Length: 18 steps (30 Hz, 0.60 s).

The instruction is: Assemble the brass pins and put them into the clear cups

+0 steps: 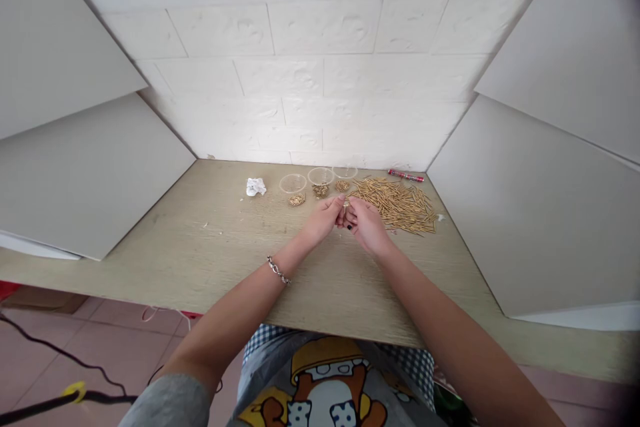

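Observation:
My left hand (324,219) and my right hand (369,225) meet above the table, fingertips pinched close together. Whatever they hold between them is too small to make out. Just right of my right hand lies a broad pile of thin gold-coloured rods (400,205). Behind my hands stand a left clear plastic cup (293,177), a middle clear cup (321,172) and a right clear cup (346,168). Small gold-coloured pieces (297,200) show low in the left cup, and similar ones show in the other two.
A crumpled white paper (256,187) lies left of the cups. A red printed tube (405,175) rests behind the rods. White panels (540,213) flank the wooden table (235,260), and a white brick-patterned wall (300,80) closes its back. Tiny scraps dot the tabletop.

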Each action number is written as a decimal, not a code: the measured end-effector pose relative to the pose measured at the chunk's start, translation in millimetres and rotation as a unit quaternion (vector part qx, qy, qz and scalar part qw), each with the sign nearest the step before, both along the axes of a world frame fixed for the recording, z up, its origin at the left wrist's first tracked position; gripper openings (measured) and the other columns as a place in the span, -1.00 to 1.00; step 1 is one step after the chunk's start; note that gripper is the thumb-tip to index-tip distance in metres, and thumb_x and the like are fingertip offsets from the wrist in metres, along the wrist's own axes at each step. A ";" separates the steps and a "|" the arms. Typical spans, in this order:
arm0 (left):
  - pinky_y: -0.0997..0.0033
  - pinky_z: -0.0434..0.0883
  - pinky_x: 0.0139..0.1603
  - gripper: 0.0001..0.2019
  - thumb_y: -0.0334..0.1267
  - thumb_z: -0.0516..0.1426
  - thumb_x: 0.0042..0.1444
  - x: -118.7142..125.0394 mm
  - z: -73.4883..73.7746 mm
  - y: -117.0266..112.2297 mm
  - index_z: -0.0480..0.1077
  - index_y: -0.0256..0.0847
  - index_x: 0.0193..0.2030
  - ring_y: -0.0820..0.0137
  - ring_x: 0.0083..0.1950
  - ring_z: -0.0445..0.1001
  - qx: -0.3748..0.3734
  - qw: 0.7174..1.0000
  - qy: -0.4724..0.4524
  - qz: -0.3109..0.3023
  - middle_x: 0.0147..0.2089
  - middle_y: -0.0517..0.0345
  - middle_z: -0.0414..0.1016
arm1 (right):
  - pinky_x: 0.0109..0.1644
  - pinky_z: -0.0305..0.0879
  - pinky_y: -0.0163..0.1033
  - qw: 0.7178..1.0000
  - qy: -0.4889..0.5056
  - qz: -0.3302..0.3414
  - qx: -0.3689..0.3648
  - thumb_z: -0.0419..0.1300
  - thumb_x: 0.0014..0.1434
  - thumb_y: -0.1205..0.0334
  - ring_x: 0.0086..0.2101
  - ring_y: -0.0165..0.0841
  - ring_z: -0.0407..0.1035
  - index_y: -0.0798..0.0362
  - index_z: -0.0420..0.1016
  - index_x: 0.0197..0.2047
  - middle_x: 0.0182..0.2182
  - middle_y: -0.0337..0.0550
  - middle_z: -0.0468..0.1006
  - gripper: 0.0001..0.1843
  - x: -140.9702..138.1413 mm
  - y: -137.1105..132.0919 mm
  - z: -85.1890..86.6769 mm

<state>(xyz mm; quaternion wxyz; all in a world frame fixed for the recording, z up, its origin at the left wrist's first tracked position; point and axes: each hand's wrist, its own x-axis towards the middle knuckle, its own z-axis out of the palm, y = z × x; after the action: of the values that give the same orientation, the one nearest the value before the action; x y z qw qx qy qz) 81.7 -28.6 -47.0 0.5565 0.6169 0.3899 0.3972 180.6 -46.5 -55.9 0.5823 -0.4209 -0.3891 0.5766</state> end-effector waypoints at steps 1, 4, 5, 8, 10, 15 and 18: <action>0.48 0.19 -0.53 -0.55 0.04 -0.09 0.11 0.1 0.2 -0.3 0.12 -0.23 -0.65 0.54 -0.61 0.21 0.003 1.000 0.002 0.001 -0.69 0.28 0.15 | -0.58 0.12 -0.30 1.000 -0.001 0.003 0.005 0.02 0.02 0.03 -0.71 -0.50 0.02 0.00 -0.05 -0.69 -0.79 -0.40 -0.01 -0.60 0.1 0.4 -0.5; 0.49 0.18 -0.54 -0.56 0.02 -0.08 0.12 0.7 -1.1 -0.4 0.12 -0.23 -0.65 0.54 -0.62 0.21 0.014 1.000 0.006 0.007 -0.69 0.28 0.15 | -0.58 0.12 -0.30 1.000 -0.003 0.003 0.015 0.01 0.04 0.03 -0.71 -0.50 0.02 0.00 -0.05 -0.68 -0.79 -0.39 0.00 -0.59 0.8 1.6 -2.8; 0.49 0.19 -0.54 -0.56 0.01 -0.09 0.12 1.1 -2.2 -0.3 0.11 -0.23 -0.65 0.54 -0.62 0.21 0.017 1.000 0.005 0.009 -0.69 0.28 0.15 | -0.59 0.11 -0.30 1.000 -0.006 -0.002 0.015 0.02 0.03 0.03 -0.72 -0.50 0.02 0.00 -0.04 -0.68 -0.79 -0.40 0.01 -0.60 1.1 1.9 -3.6; 0.49 0.19 -0.55 -0.57 0.02 -0.09 0.12 2.9 -5.9 0.0 0.11 -0.23 -0.65 0.53 -0.61 0.24 0.022 0.999 0.002 0.026 -0.70 0.28 0.15 | -0.60 0.09 -0.32 0.999 -0.017 -0.019 0.022 0.03 0.03 0.03 -0.72 -0.51 0.02 0.01 0.00 -0.66 -0.77 -0.41 0.03 -0.62 1.3 2.4 -6.0; 0.48 0.19 -0.56 -0.57 0.02 -0.09 0.11 4.4 -7.0 -0.4 0.11 -0.23 -0.64 0.53 -0.62 0.25 0.014 0.999 -0.003 0.041 -0.69 0.28 0.16 | -0.60 0.08 -0.33 0.999 -0.023 -0.021 0.029 0.03 0.04 0.04 -0.71 -0.51 0.04 0.01 0.01 -0.66 -0.77 -0.40 0.04 -0.62 1.1 2.5 -7.4; 0.48 0.23 -0.55 -0.61 -0.03 -0.07 0.12 7.6 -3.1 -5.0 0.12 -0.23 -0.62 0.54 -0.63 0.25 -0.005 0.998 -0.005 0.065 -0.67 0.27 0.21 | -0.62 0.03 -0.34 0.999 -0.029 -0.032 0.031 0.02 0.06 0.06 -0.71 -0.52 0.03 0.02 0.02 -0.66 -0.76 -0.39 0.06 -0.63 0.4 2.8 -11.7; 0.47 0.25 -0.55 -0.62 -0.05 -0.07 0.12 8.6 -3.7 -6.3 0.15 -0.23 -0.62 0.53 -0.63 0.25 -0.003 0.997 -0.001 0.078 -0.66 0.27 0.23 | -0.61 0.02 -0.35 0.998 -0.032 -0.037 0.031 0.01 0.06 0.06 -0.70 -0.52 0.04 0.02 0.02 -0.65 -0.75 -0.39 0.07 -0.63 -0.8 2.8 -14.9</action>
<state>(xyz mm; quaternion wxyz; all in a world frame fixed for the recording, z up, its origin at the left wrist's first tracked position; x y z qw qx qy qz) 90.3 -34.9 -50.7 0.5260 0.5826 0.4373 0.4389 179.8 -43.7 -70.9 0.6033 -0.4354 -0.4089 0.5284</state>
